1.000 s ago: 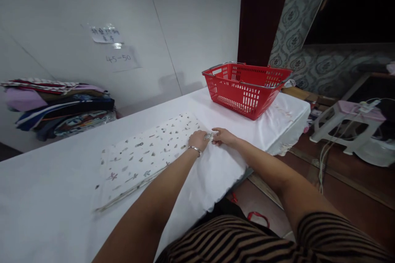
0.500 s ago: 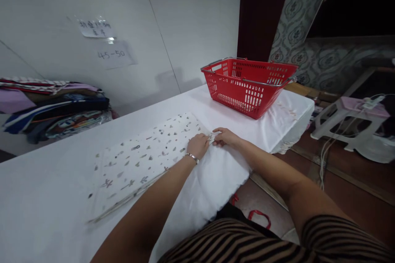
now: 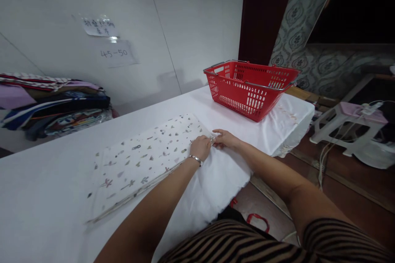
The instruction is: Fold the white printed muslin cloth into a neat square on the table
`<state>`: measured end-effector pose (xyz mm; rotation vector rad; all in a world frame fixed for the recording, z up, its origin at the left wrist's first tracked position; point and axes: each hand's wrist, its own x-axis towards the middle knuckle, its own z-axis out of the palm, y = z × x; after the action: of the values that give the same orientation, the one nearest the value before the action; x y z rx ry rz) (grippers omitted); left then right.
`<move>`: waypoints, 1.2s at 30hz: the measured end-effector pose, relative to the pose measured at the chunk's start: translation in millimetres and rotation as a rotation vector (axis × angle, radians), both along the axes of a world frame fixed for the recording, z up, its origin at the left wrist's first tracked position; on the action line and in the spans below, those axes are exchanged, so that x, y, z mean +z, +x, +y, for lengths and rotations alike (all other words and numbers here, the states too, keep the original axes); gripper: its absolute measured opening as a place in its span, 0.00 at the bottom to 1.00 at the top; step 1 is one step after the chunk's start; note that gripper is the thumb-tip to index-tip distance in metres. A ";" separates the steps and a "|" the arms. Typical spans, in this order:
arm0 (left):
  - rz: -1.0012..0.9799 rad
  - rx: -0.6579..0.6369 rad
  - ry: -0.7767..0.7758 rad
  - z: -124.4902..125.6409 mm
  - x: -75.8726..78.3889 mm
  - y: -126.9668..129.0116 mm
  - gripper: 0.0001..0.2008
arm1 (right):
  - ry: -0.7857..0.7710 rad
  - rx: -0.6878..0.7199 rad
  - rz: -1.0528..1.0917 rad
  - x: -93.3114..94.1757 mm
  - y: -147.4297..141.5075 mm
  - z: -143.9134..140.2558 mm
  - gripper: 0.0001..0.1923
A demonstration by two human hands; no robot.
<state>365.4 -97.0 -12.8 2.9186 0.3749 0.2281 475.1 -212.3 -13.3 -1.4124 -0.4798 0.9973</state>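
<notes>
A white cloth with small printed motifs (image 3: 145, 156) lies folded flat in a long rectangle on the white-covered table (image 3: 55, 189). At its near right corner my left hand (image 3: 200, 147) is closed on the cloth's edge, a bracelet round the wrist. My right hand (image 3: 226, 139) pinches the same corner from the right, its fingers close to those of the left. The fingertips of both hands are partly hidden by each other and by the fabric. Layered edges of the cloth show along its near side.
A red plastic basket (image 3: 251, 92) with metal handles stands at the table's far right. Folded clothes (image 3: 58, 102) are piled at the left by the wall. On the right, a stool (image 3: 352, 119) with cables stands on the floor. Paper notes (image 3: 115, 54) hang on the wall.
The view has shifted slightly. Both hands stay at the cloth's corner, with the fingers a little closer together; the cloth lies as before.
</notes>
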 end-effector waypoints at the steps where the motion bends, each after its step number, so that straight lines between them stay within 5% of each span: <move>1: 0.002 0.010 -0.016 -0.1 0.9 0.2 0.16 | 0.010 0.012 -0.001 -1.4 0.7 -0.3 0.29; 14: -0.002 0.053 -0.074 -0.4 5.6 0.5 0.17 | 0.019 0.029 -0.024 2.3 -2.2 -1.2 0.28; 22: -0.018 0.080 -0.134 2.6 5.0 1.6 0.17 | 0.083 0.078 0.054 -13.3 8.6 -2.2 0.26; 30: -0.005 0.098 -0.115 1.2 4.4 3.0 0.16 | -0.010 0.024 0.018 0.9 -0.1 1.6 0.26; 36: -0.015 0.077 -0.107 2.5 3.9 0.1 0.17 | -0.049 0.014 -0.004 -5.1 3.4 1.5 0.25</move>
<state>365.5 -94.5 -8.9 2.7989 0.4830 0.2334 478.6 -210.8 -18.4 -1.4565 -0.4724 1.0236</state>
